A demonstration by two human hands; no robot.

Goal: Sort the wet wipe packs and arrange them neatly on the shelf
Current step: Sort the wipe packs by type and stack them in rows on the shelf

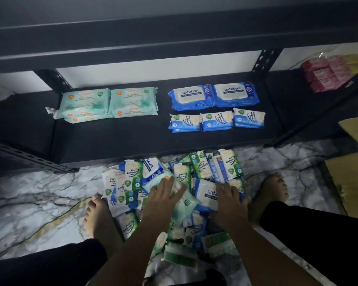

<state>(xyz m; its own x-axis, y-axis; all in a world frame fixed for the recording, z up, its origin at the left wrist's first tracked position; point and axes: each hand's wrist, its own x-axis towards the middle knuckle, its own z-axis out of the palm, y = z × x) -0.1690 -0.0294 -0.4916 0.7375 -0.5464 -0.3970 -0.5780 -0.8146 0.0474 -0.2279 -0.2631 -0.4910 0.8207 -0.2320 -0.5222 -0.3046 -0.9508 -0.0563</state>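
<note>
A heap of mixed wet wipe packs (201,168) lies on the marble floor in front of the black shelf (116,139). My left hand (163,195) rests with straight fingers on a pale mint pack (184,205) in the heap. My right hand (228,200) lies flat on a blue Antabax pack (205,193). On the shelf, mint packs (110,102) are stacked at the left. Two big blue Antabax packs (213,96) sit at the right, with three small blue packs (217,120) in a row before them.
My bare feet (97,215) flank the heap on the marble floor (29,203). A cardboard box (351,172) stands at the right. Red packets in clear wrap (327,75) fill the neighbouring shelf bay at the far right. A slotted black upright (262,60) divides the bays.
</note>
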